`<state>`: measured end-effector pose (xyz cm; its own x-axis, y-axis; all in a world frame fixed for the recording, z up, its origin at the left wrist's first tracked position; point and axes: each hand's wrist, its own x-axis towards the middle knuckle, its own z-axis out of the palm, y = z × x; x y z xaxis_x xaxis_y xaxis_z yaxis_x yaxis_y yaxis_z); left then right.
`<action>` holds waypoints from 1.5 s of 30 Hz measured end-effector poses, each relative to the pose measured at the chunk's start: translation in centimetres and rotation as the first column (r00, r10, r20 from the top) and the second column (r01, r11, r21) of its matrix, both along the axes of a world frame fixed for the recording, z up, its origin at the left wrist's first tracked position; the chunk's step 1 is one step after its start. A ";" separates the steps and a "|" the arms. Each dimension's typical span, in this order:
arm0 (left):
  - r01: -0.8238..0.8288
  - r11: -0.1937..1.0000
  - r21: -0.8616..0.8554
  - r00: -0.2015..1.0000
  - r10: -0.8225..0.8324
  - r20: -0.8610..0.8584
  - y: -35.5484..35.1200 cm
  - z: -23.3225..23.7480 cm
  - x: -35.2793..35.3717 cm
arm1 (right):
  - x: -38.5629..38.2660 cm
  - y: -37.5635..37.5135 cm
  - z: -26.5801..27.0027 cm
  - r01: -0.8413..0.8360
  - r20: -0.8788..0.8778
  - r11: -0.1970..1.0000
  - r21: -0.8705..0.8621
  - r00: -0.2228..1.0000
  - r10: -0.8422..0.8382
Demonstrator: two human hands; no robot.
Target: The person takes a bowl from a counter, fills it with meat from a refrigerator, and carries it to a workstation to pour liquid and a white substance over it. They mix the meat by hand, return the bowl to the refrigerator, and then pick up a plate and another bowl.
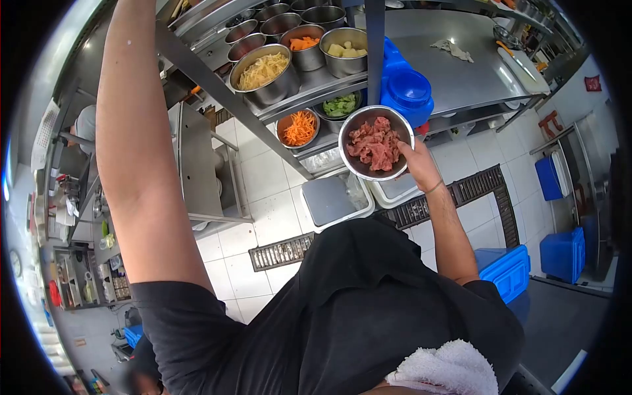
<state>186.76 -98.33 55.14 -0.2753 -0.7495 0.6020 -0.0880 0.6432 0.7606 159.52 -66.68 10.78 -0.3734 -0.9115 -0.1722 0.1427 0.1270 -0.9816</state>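
Observation:
My right hand grips the rim of a round metal bowl, thumb over the edge. Pieces of raw red meat lie in it. The bowl is held in front of a metal shelf rack. My left arm stretches upward past the rack's left side, and its hand lies beyond the top edge of the view. On the rack near the bowl stand metal pots of shredded pale vegetable, orange chunks, pale yellow chunks, shredded carrot and green leaves.
A blue plastic container stands just behind the bowl, beside a steel counter with a cloth. Lidded bins sit on the tiled floor by a drain grate. Another person is at the lower left.

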 end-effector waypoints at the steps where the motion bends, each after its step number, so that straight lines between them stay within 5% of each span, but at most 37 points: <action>1: 0.106 0.994 0.036 0.990 -0.102 -0.094 0.2 0.8 0.6 | -0.1 0.1 -0.2 0.003 0.004 1.000 0.005 1.000 -0.003; 4: 0.113 0.987 -0.115 0.994 -0.113 0.005 4.8 3.0 3.7 | -0.5 -0.1 -0.6 0.000 -0.017 1.000 -0.015 1.000 0.000; 8: 0.127 0.928 -0.349 0.936 0.004 0.353 15.7 1.5 10.0 | -0.2 -0.2 -0.5 -0.019 -0.064 0.999 0.036 0.998 0.022; 11: 0.057 0.992 -0.114 0.972 -0.029 0.232 15.3 -5.4 14.2 | 0.4 -0.9 -0.5 -0.050 -0.058 0.997 0.061 0.997 0.053; 12: -0.013 0.999 -0.043 0.936 0.027 0.350 17.9 -9.1 13.6 | 0.5 -1.3 -0.4 -0.067 -0.058 0.995 0.069 0.996 0.071; 13: -0.105 0.990 0.090 0.873 0.049 0.485 19.4 -12.5 13.7 | 0.8 -1.6 0.1 -0.096 -0.085 0.992 0.086 0.991 0.103; 14: -0.032 0.999 0.033 0.859 0.011 0.512 20.5 -16.5 12.2 | 1.0 -2.0 0.4 -0.107 -0.107 0.991 0.086 0.987 0.116; 16: -0.102 0.993 0.055 0.581 0.014 0.814 21.6 -21.4 10.4 | 1.7 -2.5 0.6 -0.133 -0.149 0.986 0.098 0.978 0.147; 18: -0.068 0.996 -0.066 0.384 0.087 0.919 21.8 -27.2 10.0 | 2.3 -3.2 0.4 -0.174 -0.140 0.976 0.127 0.971 0.192; 21: 0.112 0.967 -0.227 0.262 0.191 0.946 22.2 -32.3 8.8 | 3.5 -4.3 -0.2 -0.228 -0.151 0.966 0.119 0.958 0.245; 35: 0.124 0.938 -0.324 -0.039 0.331 0.943 19.2 -33.6 6.8 | 5.1 -5.0 -2.2 -0.307 -0.130 0.935 0.176 0.935 0.331; 41: 0.136 0.963 -0.233 -0.149 0.252 0.956 19.7 -33.9 7.4 | 4.9 -4.5 -2.0 -0.269 -0.118 0.949 0.166 0.950 0.290; 45: 0.190 0.962 -0.196 -0.096 0.217 0.971 21.4 -33.7 6.4 | 5.2 -4.6 -2.0 -0.273 -0.116 0.944 0.188 0.948 0.297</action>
<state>193.13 -76.95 21.44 -0.7042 -0.6811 -0.2005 -0.6127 0.7257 -0.3130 164.69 -71.32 8.81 -0.1340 -0.9458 -0.2959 -0.0621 0.3060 -0.9500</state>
